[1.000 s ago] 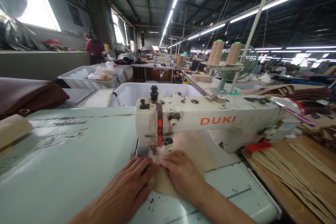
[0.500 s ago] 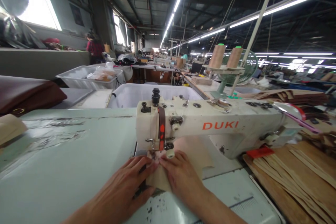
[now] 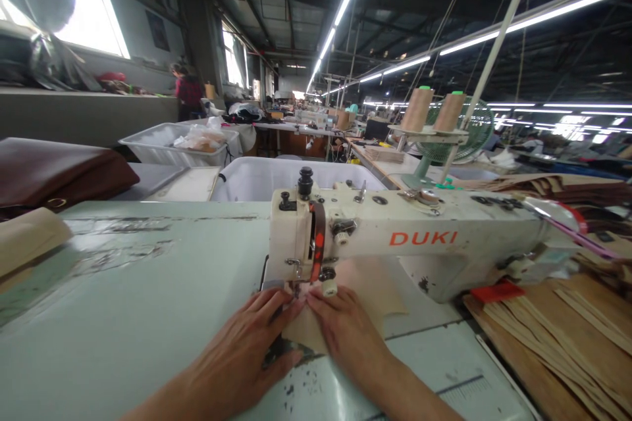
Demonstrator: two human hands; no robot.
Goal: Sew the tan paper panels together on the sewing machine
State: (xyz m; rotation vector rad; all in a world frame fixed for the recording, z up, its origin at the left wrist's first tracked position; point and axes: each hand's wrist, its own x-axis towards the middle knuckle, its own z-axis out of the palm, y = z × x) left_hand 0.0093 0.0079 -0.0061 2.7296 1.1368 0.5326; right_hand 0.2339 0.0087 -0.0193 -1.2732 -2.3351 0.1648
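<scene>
A cream sewing machine marked DUKI (image 3: 419, 237) stands on a pale green table (image 3: 123, 302). A tan piece of material (image 3: 372, 283) lies under its needle area. My left hand (image 3: 247, 342) lies flat on the table and the piece's left edge, fingers stretched toward the presser foot (image 3: 296, 287). My right hand (image 3: 345, 329) presses flat on the tan piece just right of the needle, fingertips nearly touching those of the left hand.
Tan strips (image 3: 557, 335) lie stacked on a wooden board at right. Two thread cones (image 3: 434, 110) and a green fan (image 3: 469, 128) stand behind the machine. White bins (image 3: 257, 177) sit beyond the table, a brown bag (image 3: 54, 174) at left. A person (image 3: 185, 92) stands far back.
Both hands have slid forward with the tan piece toward the needle, so less of it shows in front of the machine. The camera has shifted slightly left.
</scene>
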